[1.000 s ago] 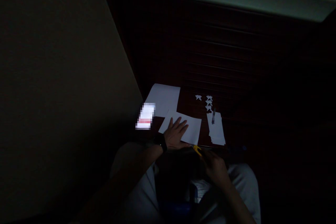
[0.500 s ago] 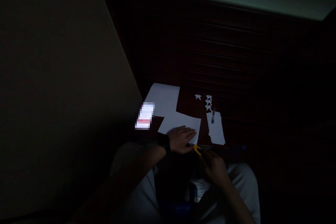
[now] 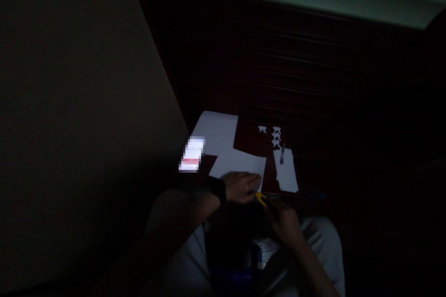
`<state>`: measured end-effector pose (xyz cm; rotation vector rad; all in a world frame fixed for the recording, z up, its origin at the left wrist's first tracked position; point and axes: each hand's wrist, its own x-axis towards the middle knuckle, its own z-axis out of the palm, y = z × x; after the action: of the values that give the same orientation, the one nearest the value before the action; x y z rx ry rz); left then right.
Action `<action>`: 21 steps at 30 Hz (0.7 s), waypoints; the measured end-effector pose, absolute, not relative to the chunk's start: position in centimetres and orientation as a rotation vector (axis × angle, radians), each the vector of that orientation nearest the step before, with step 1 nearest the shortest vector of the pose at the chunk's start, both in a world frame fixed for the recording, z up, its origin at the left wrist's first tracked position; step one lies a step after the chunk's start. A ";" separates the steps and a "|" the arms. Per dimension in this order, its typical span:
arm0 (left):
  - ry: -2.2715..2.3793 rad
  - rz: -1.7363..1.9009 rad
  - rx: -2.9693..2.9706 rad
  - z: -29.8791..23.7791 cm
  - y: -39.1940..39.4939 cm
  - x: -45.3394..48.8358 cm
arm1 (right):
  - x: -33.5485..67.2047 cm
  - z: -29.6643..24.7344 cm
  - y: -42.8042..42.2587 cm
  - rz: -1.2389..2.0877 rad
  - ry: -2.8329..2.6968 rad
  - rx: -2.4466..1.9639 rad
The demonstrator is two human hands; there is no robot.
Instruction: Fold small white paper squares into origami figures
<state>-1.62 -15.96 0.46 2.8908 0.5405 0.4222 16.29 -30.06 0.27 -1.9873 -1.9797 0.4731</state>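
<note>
The scene is very dark. My left hand [image 3: 241,186], with a dark watch on its wrist, lies on the near corner of a white paper sheet [image 3: 240,162], fingers together along the sheet's near edge. My right hand [image 3: 284,220] is closed round a yellow-handled tool [image 3: 261,198], probably scissors, just off the table's near edge. The tool's tip sits close to the left fingertips.
A second white sheet [image 3: 216,131] lies behind the first, beside a blurred bright rectangle [image 3: 192,154]. A torn paper strip [image 3: 287,176] with a pen [image 3: 282,153] on it lies to the right, with several small paper cut-outs [image 3: 275,135] behind. A wall stands on the left.
My left hand slid from the middle of the sheet back to its near right corner and its fingers drew together. The right hand hardly moved.
</note>
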 end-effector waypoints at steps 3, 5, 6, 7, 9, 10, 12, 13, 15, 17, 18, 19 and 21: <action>0.742 0.558 2.841 0.2 -15.3 -2.6 | 16.3 0.2 -30.1 0.471 -1.973 -1.998; 0.970 0.599 2.816 -0.2 -14.6 -3.4 | 16.4 0.1 -30.0 0.476 -1.971 -2.011; 1.065 0.599 2.807 -0.5 -14.2 -3.7 | 16.4 0.0 -30.0 0.480 -1.973 -2.014; 1.138 0.593 2.801 -0.8 -13.9 -4.0 | 16.4 0.0 -30.0 0.482 -1.975 -2.015; 1.210 0.572 2.800 -1.4 -13.6 -4.5 | 16.4 -0.1 -29.9 0.480 -1.984 -2.009; 1.224 0.564 2.803 -1.6 -13.6 -4.6 | 16.4 -0.1 -29.8 0.475 -1.990 -2.003; 1.227 0.555 2.809 -1.8 -13.6 -4.7 | 16.2 0.0 -29.7 0.460 -1.996 -1.990; 1.223 0.554 2.811 -1.8 -13.7 -4.7 | 16.1 0.1 -29.6 0.452 -1.997 -1.984; 1.213 0.551 2.812 -1.8 -13.8 -4.7 | 15.9 0.2 -29.5 0.440 -1.999 -1.977; 1.211 0.550 2.809 -1.8 -13.8 -4.7 | 15.8 0.2 -29.4 0.435 -1.997 -1.977; 1.212 0.550 2.807 -1.8 -13.8 -4.7 | 15.8 0.2 -29.4 0.435 -1.996 -1.977; 1.214 0.549 2.806 -1.8 -13.8 -4.7 | 15.8 0.1 -29.4 0.438 -1.996 -1.976; 1.216 0.543 2.805 -1.8 -13.7 -4.7 | 15.9 -0.1 -29.4 0.450 -1.999 -1.970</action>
<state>-4.71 -13.72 -1.77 2.8050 1.2159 0.5432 15.87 -29.38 -0.05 -1.9698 -1.9989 0.4501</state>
